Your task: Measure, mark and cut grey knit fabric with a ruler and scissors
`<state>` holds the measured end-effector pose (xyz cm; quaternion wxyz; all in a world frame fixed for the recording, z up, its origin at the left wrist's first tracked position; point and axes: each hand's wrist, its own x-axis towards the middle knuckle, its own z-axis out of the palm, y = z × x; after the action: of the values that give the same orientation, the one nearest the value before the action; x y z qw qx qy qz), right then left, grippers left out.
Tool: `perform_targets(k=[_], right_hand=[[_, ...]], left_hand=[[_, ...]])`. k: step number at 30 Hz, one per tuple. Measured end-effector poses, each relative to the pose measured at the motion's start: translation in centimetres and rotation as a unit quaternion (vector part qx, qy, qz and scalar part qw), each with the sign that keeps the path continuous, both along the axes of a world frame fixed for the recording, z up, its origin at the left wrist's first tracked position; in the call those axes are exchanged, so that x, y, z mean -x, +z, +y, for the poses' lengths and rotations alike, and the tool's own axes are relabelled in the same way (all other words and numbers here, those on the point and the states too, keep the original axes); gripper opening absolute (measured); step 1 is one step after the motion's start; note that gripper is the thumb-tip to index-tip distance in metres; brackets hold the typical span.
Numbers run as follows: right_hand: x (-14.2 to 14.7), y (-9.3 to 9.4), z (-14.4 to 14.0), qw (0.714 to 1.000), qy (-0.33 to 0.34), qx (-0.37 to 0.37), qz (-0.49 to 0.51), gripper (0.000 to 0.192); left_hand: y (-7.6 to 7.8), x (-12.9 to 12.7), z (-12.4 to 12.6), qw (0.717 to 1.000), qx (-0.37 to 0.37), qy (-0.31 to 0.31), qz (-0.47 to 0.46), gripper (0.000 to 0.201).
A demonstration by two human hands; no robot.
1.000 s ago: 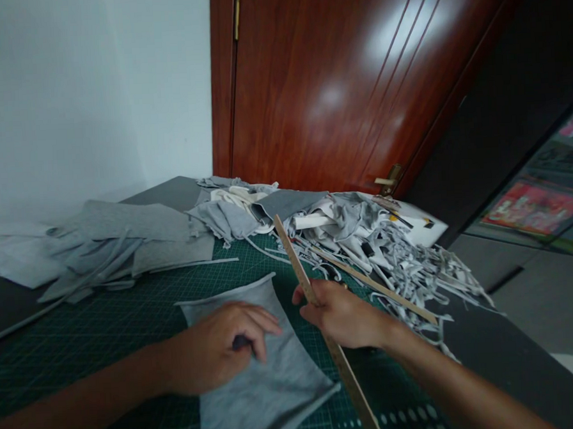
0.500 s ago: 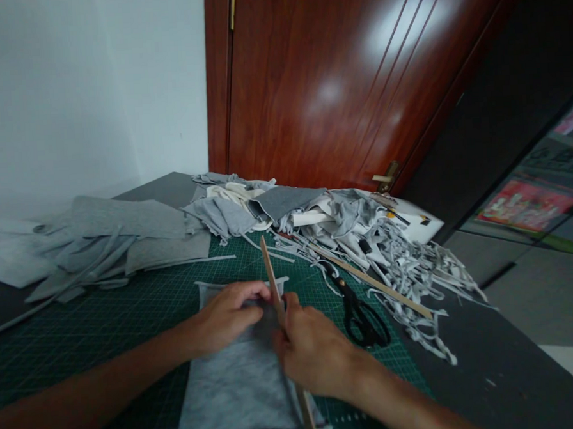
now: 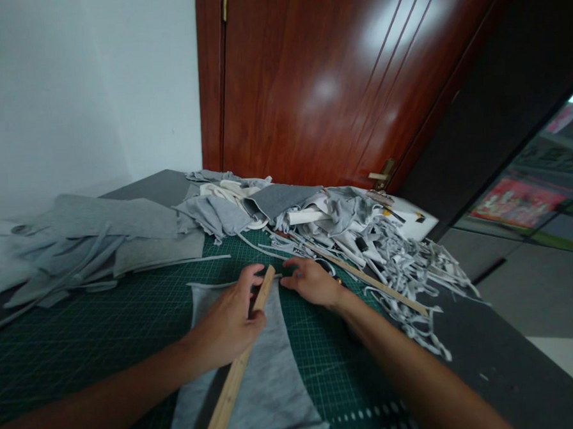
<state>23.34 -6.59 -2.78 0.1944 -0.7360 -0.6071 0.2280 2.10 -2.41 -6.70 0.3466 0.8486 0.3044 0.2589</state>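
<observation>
A grey fabric piece (image 3: 271, 382) lies flat on the green cutting mat (image 3: 105, 333). A wooden ruler (image 3: 237, 371) lies slanted across the fabric. My left hand (image 3: 232, 323) presses on the ruler near its far end, thumb against its edge. My right hand (image 3: 312, 282) rests with fingertips on the fabric's far right corner, just past the ruler's tip.
A heap of grey and white fabric scraps and strips (image 3: 364, 236) lies at the back right, with a second long wooden stick (image 3: 361, 276) on it. Folded grey cloth (image 3: 105, 237) sits at the back left. A red-brown door (image 3: 337, 77) stands behind the table.
The ruler passed from my right hand to lying on the fabric under my left hand. My right hand moved forward to the fabric's far corner. It now hides the scissors.
</observation>
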Motion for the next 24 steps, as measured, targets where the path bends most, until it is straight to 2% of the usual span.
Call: perform_targets(k=[3, 6, 10, 13, 16, 19, 24], right_hand=[[0.1, 0.4, 1.8, 0.999, 0.026, 0.037, -0.003, 0.027], [0.3, 0.5, 2.2, 0.998, 0.039, 0.057, -0.010, 0.026], [0.3, 0.3, 0.7, 0.998, 0.036, 0.050, -0.013, 0.020], [-0.1, 0.3, -1.0, 0.999, 0.028, 0.019, -0.032, 0.020], [-1.0, 0.1, -1.8, 0.997, 0.012, -0.022, -0.078, 0.018], [-1.7, -0.4, -1.8, 0.990, -0.002, -0.055, -0.132, 0.019], [-0.6, -1.1, -1.2, 0.983, 0.003, -0.097, -0.154, 0.021]], left_hand=[[0.2, 0.2, -0.4, 0.999, -0.023, -0.011, 0.021, 0.070], [0.5, 0.9, -0.2, 0.998, -0.039, -0.042, 0.040, 0.069], [1.1, 2.2, 0.7, 0.989, -0.055, -0.127, 0.043, 0.071], [1.3, 2.6, 1.4, 0.984, -0.033, -0.173, 0.023, 0.076], [1.2, 2.2, 1.6, 0.986, -0.015, -0.167, 0.019, 0.077], [0.8, 1.4, 1.3, 0.991, -0.023, -0.124, 0.035, 0.070], [0.5, 0.7, 1.1, 0.997, -0.008, -0.079, -0.008, 0.061]])
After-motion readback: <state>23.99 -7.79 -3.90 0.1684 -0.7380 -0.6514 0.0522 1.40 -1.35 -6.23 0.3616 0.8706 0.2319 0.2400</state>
